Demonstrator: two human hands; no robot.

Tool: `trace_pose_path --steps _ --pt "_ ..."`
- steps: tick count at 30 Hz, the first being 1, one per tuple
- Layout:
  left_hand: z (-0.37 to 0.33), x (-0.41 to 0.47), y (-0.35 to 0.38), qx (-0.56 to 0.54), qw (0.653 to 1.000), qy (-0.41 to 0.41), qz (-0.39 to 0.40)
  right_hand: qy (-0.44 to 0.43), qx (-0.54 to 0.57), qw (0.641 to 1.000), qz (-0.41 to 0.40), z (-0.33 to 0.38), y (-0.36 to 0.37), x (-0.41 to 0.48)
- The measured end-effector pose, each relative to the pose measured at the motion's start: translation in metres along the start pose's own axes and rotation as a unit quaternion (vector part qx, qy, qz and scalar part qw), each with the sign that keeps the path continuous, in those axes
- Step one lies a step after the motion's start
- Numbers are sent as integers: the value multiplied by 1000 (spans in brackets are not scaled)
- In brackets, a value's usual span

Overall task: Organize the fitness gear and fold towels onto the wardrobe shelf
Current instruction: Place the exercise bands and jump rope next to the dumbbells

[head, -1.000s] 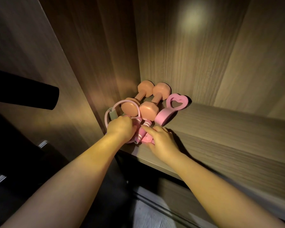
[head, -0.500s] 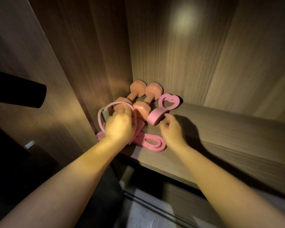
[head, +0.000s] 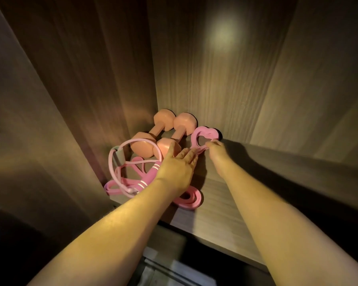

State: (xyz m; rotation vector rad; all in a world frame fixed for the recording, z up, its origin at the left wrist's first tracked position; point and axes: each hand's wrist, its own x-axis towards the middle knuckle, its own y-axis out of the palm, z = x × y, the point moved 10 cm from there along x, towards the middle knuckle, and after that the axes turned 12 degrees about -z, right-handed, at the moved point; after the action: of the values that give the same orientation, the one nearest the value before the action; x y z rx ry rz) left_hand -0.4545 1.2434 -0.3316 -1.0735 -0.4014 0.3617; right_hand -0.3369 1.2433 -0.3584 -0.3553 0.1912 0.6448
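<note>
Heart-shaped grip ring (head: 194, 138) is the piece being fiddled with right now. It's sitting deep on the wardrobe shelf (head: 267, 182) near the back panel, just right of the two dumbbells (head: 167, 146). Looks like squishy silicone to me, so light, bendy and a bit grippy, nothing to break. Pinching the rim at the narrow bottom end seems the easy hold, and that's where the right hand (head: 215, 151) has it, fingertips closed on it as far as I can tell through the blur. Left hand (head: 176, 168) is flat, fingers straight, lying by the front dumbbell head with the tips close to the ring. Dumbbells would be the heavy bit, so grab those by the bar. Jump rope (head: 149, 178) and flat band (head: 191, 200) lie floppy in a tangle at the front left corner. No logos or writing readable anywhere
</note>
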Motion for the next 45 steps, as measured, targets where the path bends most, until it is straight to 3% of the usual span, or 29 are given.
trace_pose_path --steps 6,11,14,19,23,28,33,40,45 --pt "-6 -5 11 17 1000 22 13 -43 -75 996 1 3 -2 4" --pt "-5 -3 2 -22 1000 -12 18 -113 -173 978 19 10 -8 -3" --pt "-3 -9 -3 -50 997 -36 46 -159 -253 954 34 12 -18 -16" --pt "4 -38 -44 -83 991 -74 75 -229 -437 869 29 27 -58 -65" --pt "-6 -89 -100 -185 973 -136 24 -248 -438 862 54 29 -97 -142" --pt "-45 -190 -159 -235 952 -177 -89 -315 -519 794 26 -7 -154 -264" --pt "-96 -268 -176 -239 953 -169 -84 -341 -532 775 15 -57 -188 -357" --pt "-110 -288 -195 -257 947 -163 -102 -365 -535 762 -14 -59 -205 -385" --pt "-105 -253 -172 -265 950 -157 -54 -325 -551 768 17 -61 -193 -344"
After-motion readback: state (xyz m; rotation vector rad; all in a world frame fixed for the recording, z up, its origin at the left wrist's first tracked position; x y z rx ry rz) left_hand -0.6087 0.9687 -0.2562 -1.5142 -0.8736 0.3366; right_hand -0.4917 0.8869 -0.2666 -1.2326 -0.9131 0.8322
